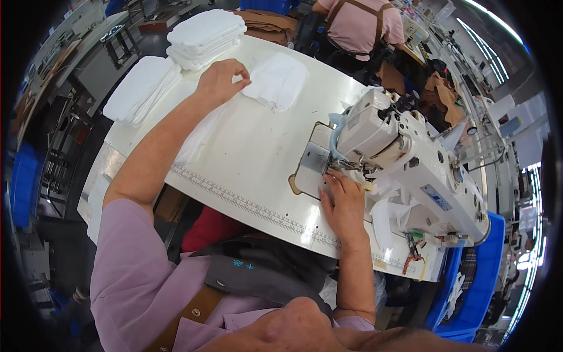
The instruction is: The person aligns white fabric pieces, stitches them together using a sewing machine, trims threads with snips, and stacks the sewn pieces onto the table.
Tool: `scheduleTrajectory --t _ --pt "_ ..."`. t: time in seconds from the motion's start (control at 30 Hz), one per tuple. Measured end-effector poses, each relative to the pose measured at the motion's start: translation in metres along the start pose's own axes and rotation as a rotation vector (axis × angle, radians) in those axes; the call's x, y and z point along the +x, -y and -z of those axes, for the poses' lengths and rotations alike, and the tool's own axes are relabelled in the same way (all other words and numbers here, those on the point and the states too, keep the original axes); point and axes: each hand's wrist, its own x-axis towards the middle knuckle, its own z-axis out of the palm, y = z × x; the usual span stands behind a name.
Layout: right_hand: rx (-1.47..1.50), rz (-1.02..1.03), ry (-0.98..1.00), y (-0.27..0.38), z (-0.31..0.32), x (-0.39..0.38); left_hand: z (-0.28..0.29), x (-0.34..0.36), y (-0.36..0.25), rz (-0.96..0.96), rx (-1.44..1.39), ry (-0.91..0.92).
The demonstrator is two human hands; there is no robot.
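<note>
My left hand (220,83) reaches over the far part of the white table, its thumb and fingertips pinched together at the left edge of a white fabric piece (277,81). That piece lies nearly flat, with rounded corners. My right hand (343,205) rests palm down with fingers apart at the metal plate (314,161) of a white sewing machine (410,158), close to the needle area. Nothing shows in its fingers. Whether any cloth is under the presser foot is hard to make out.
Two piles of white fabric pieces, one at the back (205,35) and one at the left (141,88), stand on the table. More white cloth (199,138) lies under my left forearm. White strips (392,217) hang by the machine. A blue bin (489,276) is at right; a co-worker (363,26) sits ahead.
</note>
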Motion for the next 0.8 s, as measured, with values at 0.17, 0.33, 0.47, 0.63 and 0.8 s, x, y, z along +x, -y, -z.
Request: scheduleTrajectory --t 0.17,0.33,0.47,0.63,0.8 --pt "-0.025 0.028 0.016 0.006 -0.001 -0.001 0.069 -0.070 0.030 0.156 0.022 0.332" --pt "0.074 0.150 0.087 0.044 0.000 0.010 0.074 -0.112 0.057 0.119 -0.188 0.290" --pt "0.148 0.295 0.185 0.097 -0.002 0.042 0.067 -0.115 0.053 0.132 -0.186 0.227" --pt "0.253 0.388 0.199 0.149 -0.042 0.093 0.064 -0.114 0.071 0.267 -0.373 0.246" --pt "0.311 0.433 0.090 0.178 -0.107 0.136 0.055 -0.118 0.105 0.404 -0.726 0.268"
